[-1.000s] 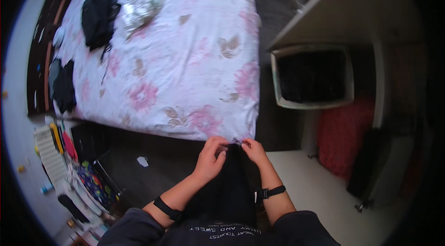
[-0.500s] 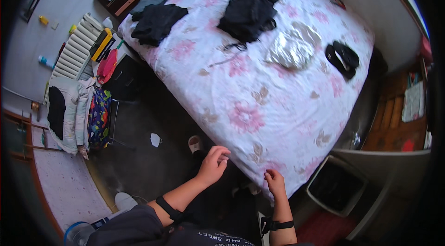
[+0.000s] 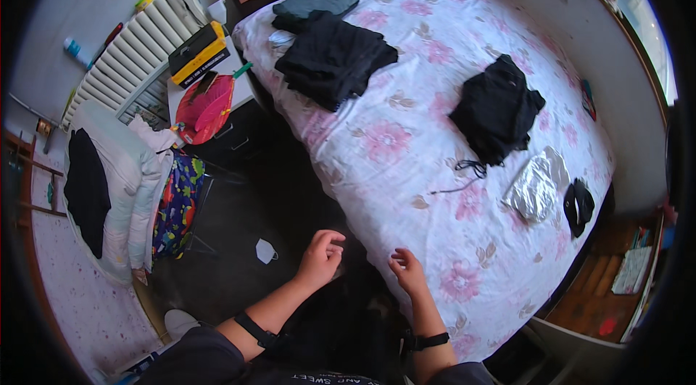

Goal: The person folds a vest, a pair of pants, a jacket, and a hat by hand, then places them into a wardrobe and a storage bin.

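My left hand (image 3: 321,260) hangs over the dark floor beside the bed, fingers loosely bent, with nothing in it. Close to the near edge of the flowered bedsheet (image 3: 428,200), my right hand (image 3: 409,271) is also empty, its fingers apart and slightly curled. Folded black clothes (image 3: 336,59) lie on the bed's far left, next to a grey-green garment (image 3: 319,2). Further right are a black garment (image 3: 498,109) with a trailing cord, a crumpled silver sheet or bag (image 3: 536,183) and a small black strapped item (image 3: 578,207).
Left stands a cabinet with a yellow-black box (image 3: 199,54) and a red fan-like item (image 3: 206,108), beside a white radiator (image 3: 134,40). Folded bedding (image 3: 130,189) is piled nearer. A white mask (image 3: 266,251) lies on the floor. At right is a wooden desk (image 3: 591,280).
My view has turned left and come nearer the bed's head, so the bed and clothes sit further right in the picture. Both hands stay empty, with their fingers still bent.
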Available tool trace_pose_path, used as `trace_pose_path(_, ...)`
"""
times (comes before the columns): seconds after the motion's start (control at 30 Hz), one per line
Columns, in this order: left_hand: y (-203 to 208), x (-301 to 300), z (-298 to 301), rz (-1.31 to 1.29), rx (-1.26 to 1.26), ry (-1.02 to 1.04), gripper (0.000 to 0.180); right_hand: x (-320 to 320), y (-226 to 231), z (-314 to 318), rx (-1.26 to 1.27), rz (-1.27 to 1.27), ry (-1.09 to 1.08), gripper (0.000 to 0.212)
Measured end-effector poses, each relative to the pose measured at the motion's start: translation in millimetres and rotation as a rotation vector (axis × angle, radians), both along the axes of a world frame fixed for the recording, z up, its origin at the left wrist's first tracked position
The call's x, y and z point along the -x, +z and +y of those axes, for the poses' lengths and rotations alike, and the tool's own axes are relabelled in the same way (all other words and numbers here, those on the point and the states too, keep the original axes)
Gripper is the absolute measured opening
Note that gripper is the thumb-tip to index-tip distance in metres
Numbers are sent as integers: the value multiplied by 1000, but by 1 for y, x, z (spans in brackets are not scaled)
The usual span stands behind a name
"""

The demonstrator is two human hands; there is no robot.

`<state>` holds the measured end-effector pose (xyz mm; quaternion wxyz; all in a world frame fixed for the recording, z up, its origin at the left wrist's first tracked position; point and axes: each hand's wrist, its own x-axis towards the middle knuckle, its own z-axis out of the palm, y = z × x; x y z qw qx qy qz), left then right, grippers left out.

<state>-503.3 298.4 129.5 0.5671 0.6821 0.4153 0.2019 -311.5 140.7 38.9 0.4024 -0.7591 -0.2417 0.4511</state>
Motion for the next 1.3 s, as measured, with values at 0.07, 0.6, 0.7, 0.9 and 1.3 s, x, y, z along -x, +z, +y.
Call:
trace_pose_path(0.07, -4, 12, 44, 3, 11, 77, 26, 2, 6, 58, -35, 24, 23, 47)
trace_pose_path(0.6, -57, -53, 399, 98, -235, 218, 41, -115, -22, 462, -113, 204, -393, 101)
trace_pose_path(0.7, -74, -75, 465, 149, -479, 287, 45, -136, -33, 536, -59, 167, -463, 110)
trace_pose_path(0.9, -106, -98, 573, 267, -463, 339, 70, -142, -83, 587, -270, 305, -507, 81)
trace_pose_path(1.3, -181, -127, 681, 183, 205, -53, 94, -147, -72, 587, -67, 303, -466, 80)
